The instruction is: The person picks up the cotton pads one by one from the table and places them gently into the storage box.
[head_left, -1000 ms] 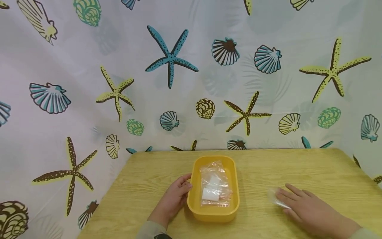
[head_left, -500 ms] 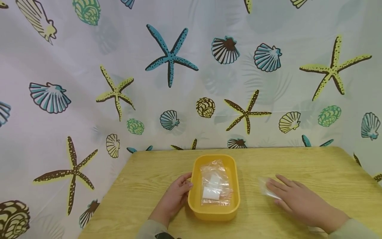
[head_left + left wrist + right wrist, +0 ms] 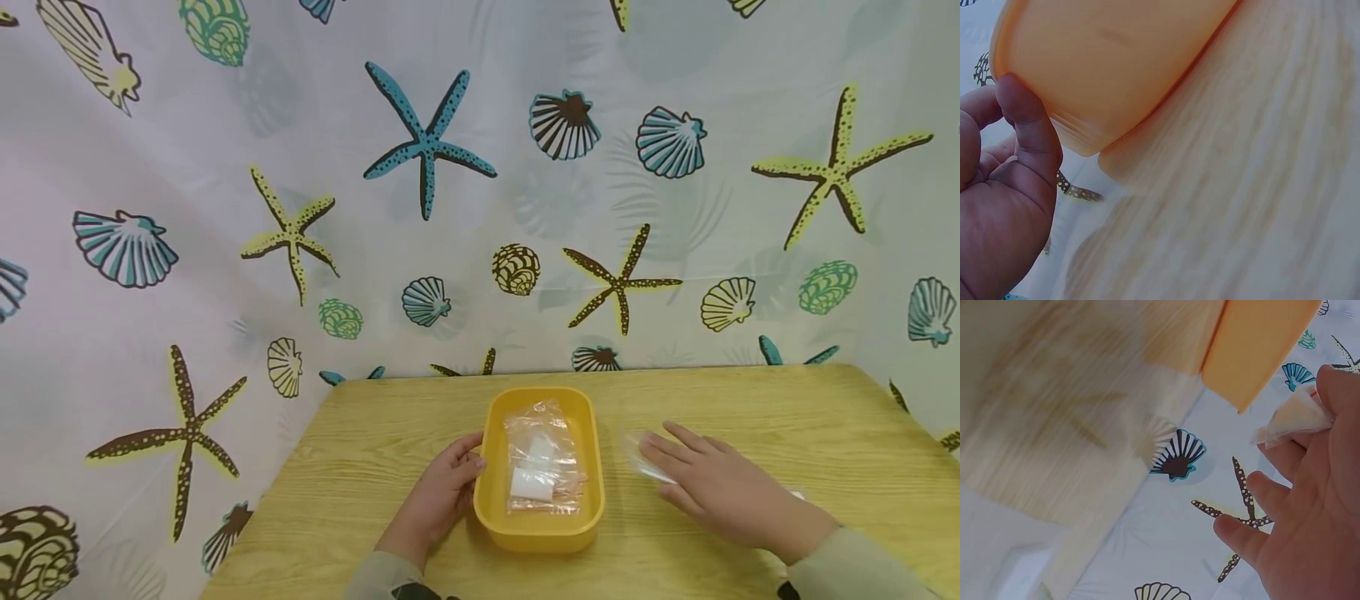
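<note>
A yellow plastic bin [image 3: 538, 540] stands on the table. My left hand [image 3: 438, 493] holds it by its left side, the thumb at the rim; the left wrist view shows the thumb [image 3: 1025, 115] against the orange-looking wall. Inside lie clear plastic zip bags [image 3: 553, 425] with white pieces [image 3: 532, 484] in them. To the right of the bin, my right hand [image 3: 723, 492] pinches a small clear zip bag [image 3: 1297, 415] between thumb and index finger. Its other fingers are spread. A pale content and a bit of red strip show in this bag.
The wood-grain table [image 3: 390, 417] reaches back to a curtain [image 3: 480, 183] printed with starfish and shells, which also hangs at both sides. A white item [image 3: 1022, 572] lies on the table, partly hidden by the right forearm in the head view.
My right hand has moved left and slightly away from me with the small zip bag, closer to the bin. The left hand and the bin have stayed in place.
</note>
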A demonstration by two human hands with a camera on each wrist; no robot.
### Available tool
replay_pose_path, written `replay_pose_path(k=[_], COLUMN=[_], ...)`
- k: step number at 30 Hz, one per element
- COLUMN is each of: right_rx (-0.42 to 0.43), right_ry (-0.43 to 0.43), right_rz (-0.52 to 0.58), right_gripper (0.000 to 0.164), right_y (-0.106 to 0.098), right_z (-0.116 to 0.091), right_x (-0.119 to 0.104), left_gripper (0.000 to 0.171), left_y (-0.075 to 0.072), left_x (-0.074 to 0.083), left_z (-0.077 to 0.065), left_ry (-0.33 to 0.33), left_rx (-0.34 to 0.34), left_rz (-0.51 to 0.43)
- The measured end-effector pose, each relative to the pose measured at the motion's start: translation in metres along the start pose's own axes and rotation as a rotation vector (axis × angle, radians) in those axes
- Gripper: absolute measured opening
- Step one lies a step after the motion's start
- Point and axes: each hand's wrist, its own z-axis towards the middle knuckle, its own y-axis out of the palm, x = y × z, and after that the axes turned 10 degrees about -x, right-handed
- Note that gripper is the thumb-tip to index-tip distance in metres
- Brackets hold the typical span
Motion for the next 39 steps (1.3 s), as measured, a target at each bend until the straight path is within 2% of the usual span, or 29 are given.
replay_pose_path(k=[8,19,32,39], right_rx=[0.020,0.038,-0.024,-0.057], right_ry=[-0.022,-0.056,-0.071,-0.046], right_rz=[0.012,0.031,0.053,0.070], right_gripper=[0.056,0.055,0.058,0.058], right_y=[-0.006,-0.003,-0.006,-0.002], right_z=[0.016,0.045,0.077,0.094], right_x=[-0.012,-0.022,-0.037,-0.043], left_gripper=[0.051,0.050,0.050,0.050], left_y=[0.000,0.001,0.000,0.000], left_x=[0.000,0.002,0.002,0.000], left_z=[0.000,0.000,-0.001,0.000], left_ry=[0.002,-0.012,-0.007,-0.006], left_rx=[0.003,0.010,0.022,0.016], left_rz=[-0.001,0.023,0.043,0.034])
